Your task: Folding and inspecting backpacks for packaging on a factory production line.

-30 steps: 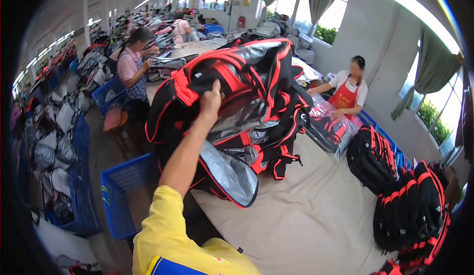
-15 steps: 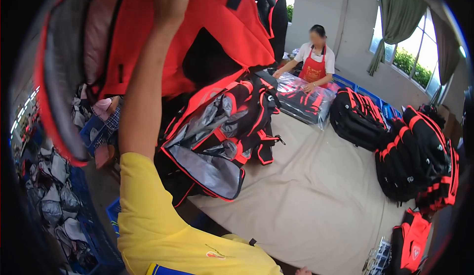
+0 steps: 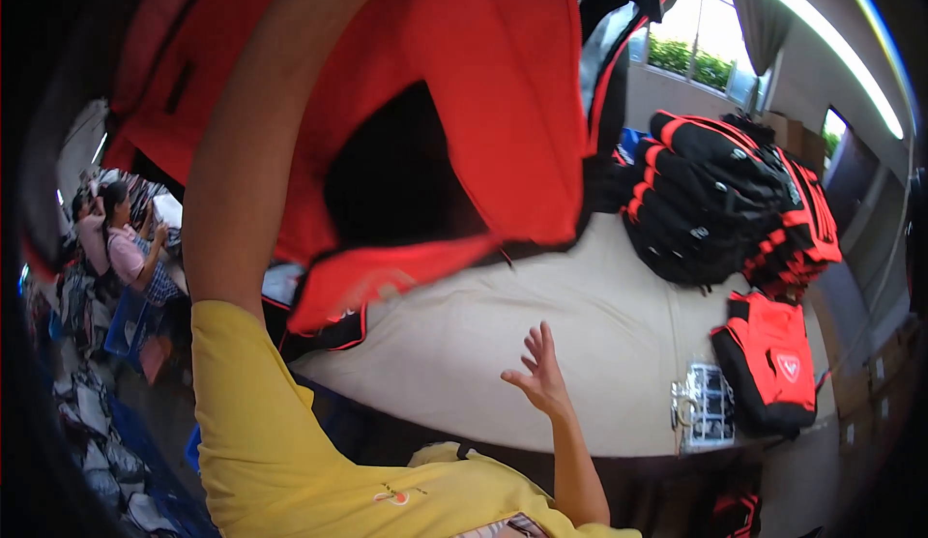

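Right hand [image 3: 537, 376] up from the lower edge; red-and-black bag [image 3: 503, 84] lower in view

Since the earlier frame, the right hand has come from the bottom margin into full sight, and the raised bag now reaches further down and to the right. The view has turned toward the person's right.

The bag occupies the upper left and centre, between the camera and the table [image 3: 435, 383], with the left forearm [image 3: 256, 132] running up across its red face. The left hand lies beyond the upper edge; the state of its fingers cannot be told, nor its grip. Fingers of the right hand are spread, thumb apart, with nothing in the palm; it appears nearest the cloth-covered table, though contact cannot be confirmed.

A pile of black bags [image 3: 691, 200] with red trim stands at the table's far right. Closer in lies a smaller-looking red bag [image 3: 788, 359], a pale emblem on its face. Just beside it sits a shiny gridded packet [image 3: 709, 407] (contents too small to identify). At far left, two people in pink tops [image 3: 130, 253] stand near a blue crate [image 3: 124, 323].
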A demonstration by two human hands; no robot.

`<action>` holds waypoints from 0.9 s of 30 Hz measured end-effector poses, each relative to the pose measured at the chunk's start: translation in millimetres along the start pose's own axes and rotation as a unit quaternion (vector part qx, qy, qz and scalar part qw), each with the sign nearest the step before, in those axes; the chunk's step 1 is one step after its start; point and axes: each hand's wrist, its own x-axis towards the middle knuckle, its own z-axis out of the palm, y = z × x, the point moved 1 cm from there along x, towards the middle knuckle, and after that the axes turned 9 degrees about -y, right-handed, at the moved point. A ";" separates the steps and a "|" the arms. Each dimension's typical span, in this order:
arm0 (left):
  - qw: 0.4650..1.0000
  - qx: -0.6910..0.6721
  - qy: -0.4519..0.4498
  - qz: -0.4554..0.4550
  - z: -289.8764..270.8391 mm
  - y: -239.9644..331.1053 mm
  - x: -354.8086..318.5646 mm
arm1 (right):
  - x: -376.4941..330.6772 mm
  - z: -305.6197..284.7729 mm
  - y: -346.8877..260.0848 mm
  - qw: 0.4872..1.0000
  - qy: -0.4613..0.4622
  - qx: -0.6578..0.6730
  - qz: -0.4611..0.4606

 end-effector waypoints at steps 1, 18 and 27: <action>0.992 -0.109 -0.057 -0.040 12.0 -18.7 -1.6 | -4.2 -12.6 -5.0 0.996 0.033 -0.035 -0.075; 0.855 -0.319 0.179 -0.368 -108.9 -294.0 -425.5 | -106.3 -146.0 -136.5 0.789 0.164 -0.515 -0.293; 0.788 0.216 0.067 -0.573 85.9 -216.1 -674.9 | -179.5 -21.0 -13.1 0.760 -0.428 -0.437 0.220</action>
